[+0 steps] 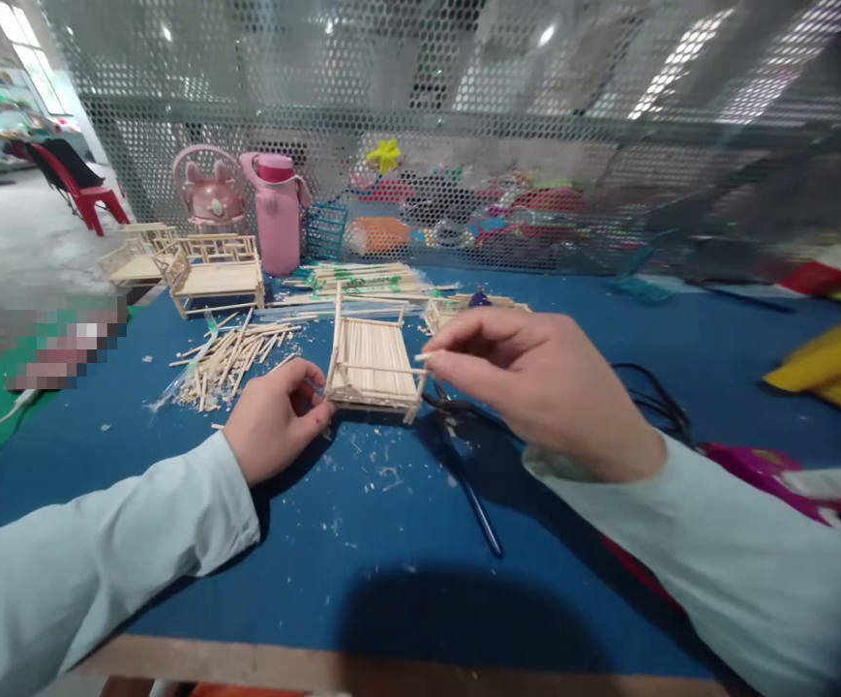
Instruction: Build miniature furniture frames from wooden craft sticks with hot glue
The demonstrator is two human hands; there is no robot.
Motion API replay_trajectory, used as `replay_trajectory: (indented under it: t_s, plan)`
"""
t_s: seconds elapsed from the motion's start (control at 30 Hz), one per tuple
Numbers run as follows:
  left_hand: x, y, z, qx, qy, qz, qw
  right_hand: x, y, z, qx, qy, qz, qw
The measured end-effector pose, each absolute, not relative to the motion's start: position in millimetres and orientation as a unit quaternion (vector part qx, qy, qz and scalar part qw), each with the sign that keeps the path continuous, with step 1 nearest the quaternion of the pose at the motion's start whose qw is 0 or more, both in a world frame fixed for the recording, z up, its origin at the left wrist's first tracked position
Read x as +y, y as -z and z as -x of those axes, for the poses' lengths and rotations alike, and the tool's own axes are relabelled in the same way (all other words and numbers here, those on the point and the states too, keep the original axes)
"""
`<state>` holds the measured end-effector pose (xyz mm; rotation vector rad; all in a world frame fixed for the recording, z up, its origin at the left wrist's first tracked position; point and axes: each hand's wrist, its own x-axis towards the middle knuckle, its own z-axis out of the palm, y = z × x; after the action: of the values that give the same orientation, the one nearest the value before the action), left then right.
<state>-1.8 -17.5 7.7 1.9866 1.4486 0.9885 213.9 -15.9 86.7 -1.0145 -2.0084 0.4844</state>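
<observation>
A small bed-like frame built of thin wooden sticks (pixel 375 353) stands on the blue tabletop in front of me, with one tall post at its back left. My left hand (pixel 275 416) is closed at its front left corner, thumb and fingers gripping there. Between the thumb and forefinger of my right hand (pixel 551 387) is a short wooden stick (pixel 423 357), held by the model's right side. Left of the model lies a loose pile of cut sticks (pixel 235 353). A dark-blue-handled tool (pixel 479 508) rests under and in front of my right hand; its head is partly hidden.
Finished-looking stick models (pixel 217 276) stand at the back left, near a pink bottle (pixel 278 213). Bundled sticks (pixel 362 281) lie behind the model. A perforated metal screen (pixel 427 116) closes the table's back. A black cable (pixel 656 397) and a yellow object (pixel 833 363) are at right.
</observation>
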Motion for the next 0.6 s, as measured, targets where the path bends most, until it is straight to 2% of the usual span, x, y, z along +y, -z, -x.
replay_trajectory:
  t_s: [0.13, 0.37, 0.6]
  plan:
    - [-32, -16, -1, 0.542, -0.336, -0.729, 0.249, -24, -84, -214, -0.841, -0.130, 0.363, 0.379]
    - [-51, -30, -7, 0.549, -0.404, -0.687, 0.251, -21, -75, -208, -0.856, -0.071, 0.312, 0.406]
    - [-63, -36, -4, 0.544, -0.433, -0.673, 0.251, -15, -81, -200, -0.876, -0.075, 0.262, 0.399]
